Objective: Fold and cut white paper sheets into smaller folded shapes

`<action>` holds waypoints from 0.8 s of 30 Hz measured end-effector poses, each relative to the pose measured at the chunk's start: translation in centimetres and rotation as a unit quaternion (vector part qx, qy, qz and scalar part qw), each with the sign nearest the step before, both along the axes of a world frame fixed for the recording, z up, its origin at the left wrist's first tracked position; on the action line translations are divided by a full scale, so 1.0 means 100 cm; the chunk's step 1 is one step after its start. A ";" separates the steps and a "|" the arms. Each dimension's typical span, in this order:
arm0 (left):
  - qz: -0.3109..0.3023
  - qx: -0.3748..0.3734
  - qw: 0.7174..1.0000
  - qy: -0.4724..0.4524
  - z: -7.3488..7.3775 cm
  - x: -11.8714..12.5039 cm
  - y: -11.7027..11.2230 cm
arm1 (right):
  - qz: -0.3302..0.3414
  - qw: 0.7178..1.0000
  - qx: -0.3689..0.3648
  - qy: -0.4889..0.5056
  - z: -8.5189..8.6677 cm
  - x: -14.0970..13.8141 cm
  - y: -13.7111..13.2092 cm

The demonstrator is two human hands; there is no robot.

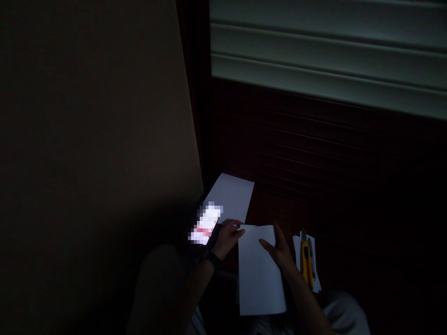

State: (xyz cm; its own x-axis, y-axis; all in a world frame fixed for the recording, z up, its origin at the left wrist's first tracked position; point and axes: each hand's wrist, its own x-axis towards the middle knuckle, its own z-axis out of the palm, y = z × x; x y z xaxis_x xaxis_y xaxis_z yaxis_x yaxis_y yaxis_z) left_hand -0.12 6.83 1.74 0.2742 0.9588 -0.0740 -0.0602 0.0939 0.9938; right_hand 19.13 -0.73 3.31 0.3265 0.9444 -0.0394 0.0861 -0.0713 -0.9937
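The scene is very dark. A white sheet of paper (pixel 260 274) lies in front of me, lengthwise toward my lap. My left hand (pixel 226 238) pinches its upper left corner, fingers curled on the edge; a dark watch sits on that wrist. My right hand (pixel 277 249) rests on the upper right part of the sheet, thumb and fingers pressed against the paper. A lit phone screen (pixel 206 224) glows just left of my left hand.
Another white sheet (pixel 232 195) lies beyond the phone. A yellow utility knife (pixel 306 263) rests on small white papers (pixel 315 274) right of my right hand. A beige wall stands to the left; a dark wooden panel and pale window blind (pixel 328 51) fill the back.
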 end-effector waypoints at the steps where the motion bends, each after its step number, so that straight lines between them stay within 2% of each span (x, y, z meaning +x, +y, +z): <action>1: 0.000 -0.002 1.000 0.003 0.000 0.000 0.000 | 0.004 1.000 0.000 -0.008 0.002 0.001 0.002; 6: -0.010 -0.014 1.000 0.016 -0.001 0.000 0.001 | 0.002 0.999 0.016 -0.034 0.009 0.008 0.018; 12: -0.005 -0.004 1.000 0.028 -0.005 0.000 0.003 | 0.082 0.993 -0.014 -0.083 0.008 0.018 0.032; 24: 0.004 0.026 0.999 0.042 -0.013 0.002 0.005 | -0.023 0.994 -0.049 -0.096 -0.021 0.018 0.027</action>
